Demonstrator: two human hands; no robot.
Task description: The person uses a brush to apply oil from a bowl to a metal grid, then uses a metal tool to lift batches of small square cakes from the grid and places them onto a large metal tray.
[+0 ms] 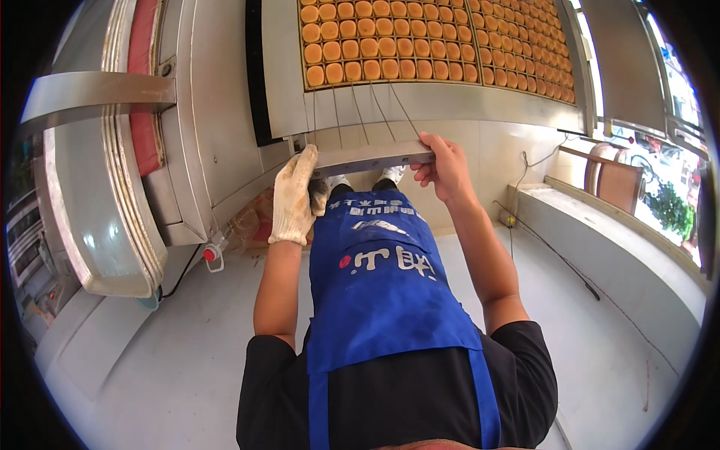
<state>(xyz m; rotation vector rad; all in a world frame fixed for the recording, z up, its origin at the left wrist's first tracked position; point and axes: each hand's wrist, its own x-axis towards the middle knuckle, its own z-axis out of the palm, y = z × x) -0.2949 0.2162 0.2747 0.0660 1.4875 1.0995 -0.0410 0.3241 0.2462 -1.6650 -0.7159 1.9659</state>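
A metal bar with several long thin prongs (367,156) is held level in front of me, gripped at both ends. My left hand (295,191), in an off-white work glove, is closed on its left end. My bare right hand (444,165) pinches the right end between thumb and fingers. The prongs point away from me, toward the near row of a tray of small golden cakes (390,69). Whether the prong tips touch the cakes I cannot tell.
A steel counter edge (435,97) frames the cake tray (478,45). To the left stands a steel cabinet (225,97) with a curved metal handle (97,94). A low ledge (615,232) with a loose cable (555,259) runs along the right.
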